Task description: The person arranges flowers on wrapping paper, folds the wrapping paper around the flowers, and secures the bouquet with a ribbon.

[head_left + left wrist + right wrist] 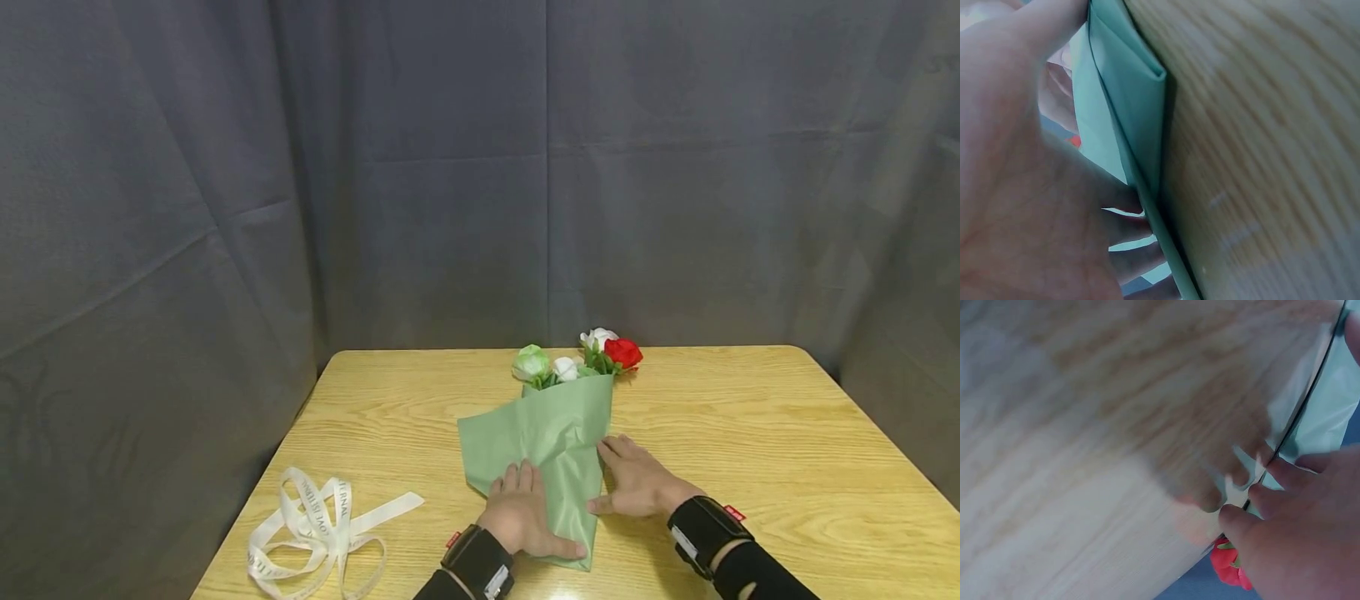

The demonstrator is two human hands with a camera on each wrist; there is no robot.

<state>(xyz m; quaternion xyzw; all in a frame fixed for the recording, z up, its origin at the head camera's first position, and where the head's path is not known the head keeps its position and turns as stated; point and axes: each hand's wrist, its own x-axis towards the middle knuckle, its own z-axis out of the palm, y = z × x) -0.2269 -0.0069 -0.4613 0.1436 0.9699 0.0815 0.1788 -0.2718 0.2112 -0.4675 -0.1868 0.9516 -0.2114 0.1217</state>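
A bouquet wrapped in green paper (558,433) lies on the table. From its top show a pale green flower (531,363), a white flower (566,369), another white flower (598,337) and a red flower (622,352). My left hand (519,518) rests spread on the lower left of the wrap; in the left wrist view a folded paper edge (1141,81) runs along under its fingers. Along the wrap's right edge, my right hand (637,479) touches the paper with fingers extended. The stems are hidden inside the paper.
A loose heap of white printed ribbon (318,529) lies at the table's front left, one end stretching towards the bouquet. The wooden table (750,442) has rounded far corners. Grey curtains (450,208) hang behind it and at both sides.
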